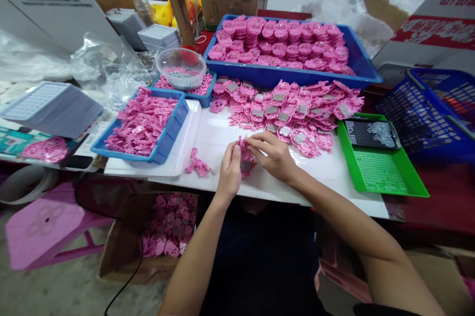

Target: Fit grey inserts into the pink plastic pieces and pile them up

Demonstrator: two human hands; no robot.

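Observation:
Near the table's front edge, my left hand (pixel 230 170) is closed around a pink plastic casing (pixel 246 163) with a grey plate on it. My right hand (pixel 273 154) reaches in from the right, its thumb and fingertips pinched at the casing's top edge. Whatever small part lies between those fingertips is too small to make out. Beyond the hands spreads a heap of similar pink casings (pixel 282 103), many showing grey plates. A few loose pink pieces (pixel 198 165) lie left of my left hand.
A blue tray (pixel 163 153) of pink pieces stands left, with a clear bowl (pixel 181 66) behind. A large blue bin (pixel 365 71) holds stacked pink parts at the back. Right are a green tray (pixel 415 185) and blue basket (pixel 411 108). Below sits a carton (pixel 118 251).

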